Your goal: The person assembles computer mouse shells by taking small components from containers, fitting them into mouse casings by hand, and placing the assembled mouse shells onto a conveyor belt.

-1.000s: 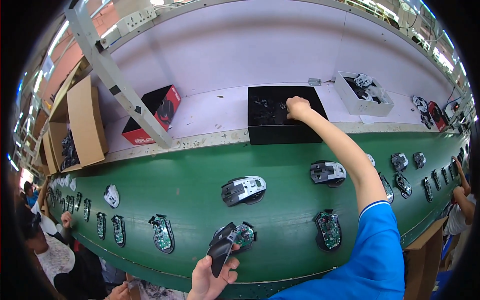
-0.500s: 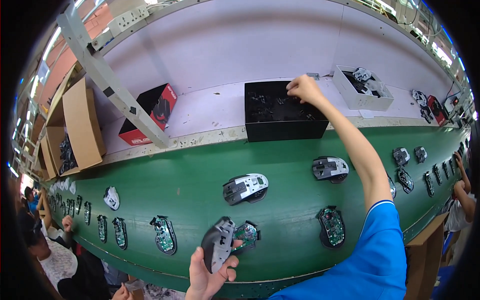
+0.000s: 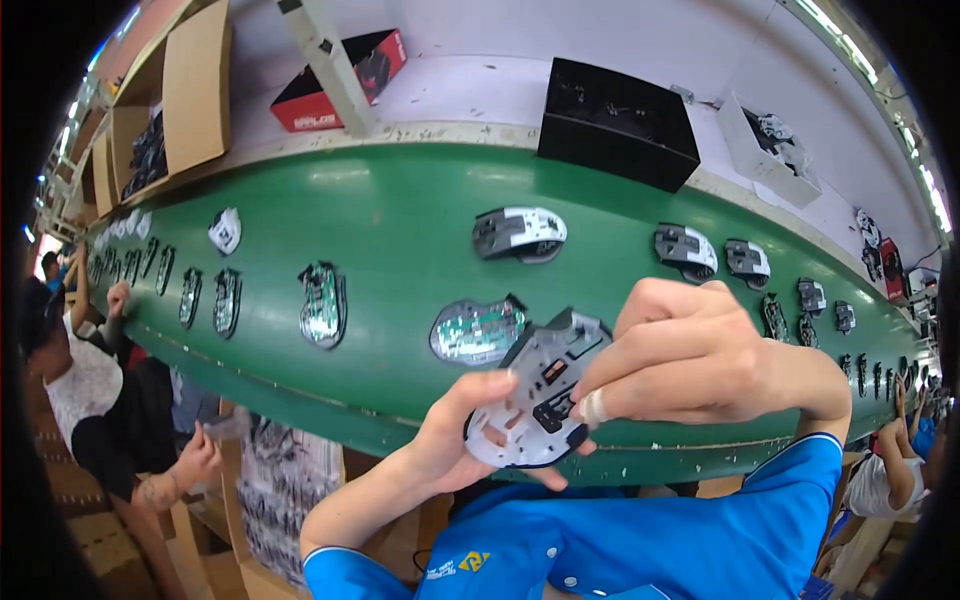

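Observation:
My left hand (image 3: 445,430) holds a computer mouse's upper shell (image 3: 520,408), its pale hollow inner side facing up and its rim dark. Over the shell's right part is my right hand (image 3: 690,355), thumb and fingers pinched together, with a pale wrap round one finger. Its fingertips meet the shell beside a small black part (image 3: 552,411) lying inside. What they pinch is hidden. Just beyond the shell, a mouse base with a green circuit board (image 3: 478,330) lies on the green belt (image 3: 400,230). Farther off rests a grey-and-white assembled mouse (image 3: 520,234).
A black box (image 3: 620,140) of small dark parts stands on the shelf, with a white box (image 3: 765,150) to its right. A red box (image 3: 335,85) and a cardboard carton (image 3: 190,90) are left. More mice and bases line the belt. Other people sit at both sides.
My right hand has left the black box and come down to the shell. The left hand has turned the shell's inside upward. The view has tilted lower.

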{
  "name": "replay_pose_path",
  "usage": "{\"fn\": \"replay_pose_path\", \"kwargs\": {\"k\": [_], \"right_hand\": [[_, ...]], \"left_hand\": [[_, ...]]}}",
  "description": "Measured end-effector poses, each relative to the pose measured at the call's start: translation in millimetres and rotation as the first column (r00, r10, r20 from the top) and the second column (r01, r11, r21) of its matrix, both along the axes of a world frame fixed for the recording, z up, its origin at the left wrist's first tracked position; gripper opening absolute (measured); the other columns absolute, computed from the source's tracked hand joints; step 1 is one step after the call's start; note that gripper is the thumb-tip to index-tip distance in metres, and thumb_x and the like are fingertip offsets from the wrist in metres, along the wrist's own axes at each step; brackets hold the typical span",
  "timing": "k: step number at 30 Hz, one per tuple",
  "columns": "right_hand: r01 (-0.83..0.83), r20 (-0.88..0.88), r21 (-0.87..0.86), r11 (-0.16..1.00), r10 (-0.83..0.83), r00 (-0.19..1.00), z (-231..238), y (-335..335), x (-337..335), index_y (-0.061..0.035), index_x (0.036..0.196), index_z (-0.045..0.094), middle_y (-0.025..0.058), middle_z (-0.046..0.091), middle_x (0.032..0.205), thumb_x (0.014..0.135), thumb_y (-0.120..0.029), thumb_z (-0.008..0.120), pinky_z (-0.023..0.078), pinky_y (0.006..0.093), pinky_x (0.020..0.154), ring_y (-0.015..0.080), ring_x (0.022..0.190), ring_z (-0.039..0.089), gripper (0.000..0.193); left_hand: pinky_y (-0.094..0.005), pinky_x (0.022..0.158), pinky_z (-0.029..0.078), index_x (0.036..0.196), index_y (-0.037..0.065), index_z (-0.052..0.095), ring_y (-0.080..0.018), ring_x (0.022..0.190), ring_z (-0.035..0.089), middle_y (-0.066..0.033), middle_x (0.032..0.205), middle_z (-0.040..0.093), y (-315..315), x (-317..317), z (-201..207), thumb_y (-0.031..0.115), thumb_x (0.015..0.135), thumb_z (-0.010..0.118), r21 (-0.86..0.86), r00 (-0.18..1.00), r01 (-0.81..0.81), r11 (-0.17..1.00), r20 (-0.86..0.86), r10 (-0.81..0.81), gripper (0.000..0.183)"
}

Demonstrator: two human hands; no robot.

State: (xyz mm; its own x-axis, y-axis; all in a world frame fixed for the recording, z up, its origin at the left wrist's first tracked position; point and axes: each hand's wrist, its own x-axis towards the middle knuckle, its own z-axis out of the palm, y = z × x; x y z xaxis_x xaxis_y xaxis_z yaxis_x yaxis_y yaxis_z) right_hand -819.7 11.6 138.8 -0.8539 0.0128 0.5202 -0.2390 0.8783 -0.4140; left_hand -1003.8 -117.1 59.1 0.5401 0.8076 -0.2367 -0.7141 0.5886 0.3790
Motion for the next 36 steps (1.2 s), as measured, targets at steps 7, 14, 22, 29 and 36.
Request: {"fn": "replay_pose_path", "kwargs": {"k": [7,14,22,29,36], "right_hand": [[-0.015,0.109,0.246,0.969,-0.013,0.994,-11,-30,10,-0.0099,0.081,0.064,-0.0041,0.060,0.085,0.063,-0.011,0.065,0.037,0.0235,0.036,0.0131,0.070,0.051,0.018],[0.052,0.141,0.299,0.953,-0.099,0.985,-6,-57,18,-0.0106,0.078,0.063,-0.0030,0.054,0.086,0.063,-0.011,0.066,0.039,0.0249,0.037,0.0144,0.072,0.049,0.015],[0.155,0.413,0.133,0.979,-0.197,0.889,12,-76,24,-0.0097,0.091,0.067,0.0053,0.048,0.087,0.067,-0.011,0.070,0.044,0.0288,0.046,0.0199,0.078,0.047,0.024],[0.217,0.430,0.265,0.939,-0.317,0.845,7,-93,21,-0.0090,0.095,0.065,0.0044,0.047,0.090,0.069,-0.017,0.072,0.045,0.0296,0.062,0.0204,0.082,0.046,0.028],[0.261,0.379,0.374,0.890,-0.404,0.833,-7,-102,20,-0.0109,0.100,0.062,0.0046,0.050,0.103,0.068,-0.021,0.073,0.042,0.0328,0.073,0.0208,0.087,0.047,0.035]], "left_hand": [[-0.0224,0.066,0.043,0.116,0.004,0.051,-0.0116,0.087,0.056,-0.0076,0.100,0.058,-31,15,19,0.049,0.087,0.045,0.029,0.870,-0.004,1.000,-0.493,0.018,0.054],[-0.0225,0.073,0.043,0.130,0.001,0.037,-0.0086,0.087,0.049,-0.0043,0.099,0.051,-42,21,18,0.010,0.083,0.051,0.364,0.738,0.058,0.930,-0.642,0.206,0.050],[-0.0245,0.074,0.047,0.124,-0.001,0.043,-0.0089,0.085,0.053,-0.0057,0.098,0.055,-42,20,15,0.010,0.085,0.052,0.386,0.682,0.075,0.919,-0.693,0.235,0.042],[-0.0232,0.070,0.048,0.116,-0.002,0.051,-0.0063,0.080,0.056,-0.0035,0.094,0.060,-38,15,7,0.005,0.085,0.054,0.390,0.646,0.069,0.918,-0.719,0.257,0.031],[-0.0221,0.067,0.049,0.109,-0.002,0.055,-0.0059,0.079,0.058,-0.0034,0.090,0.063,-34,7,-1,0.004,0.081,0.060,0.360,0.648,-0.014,0.933,-0.707,0.283,0.030]]}}
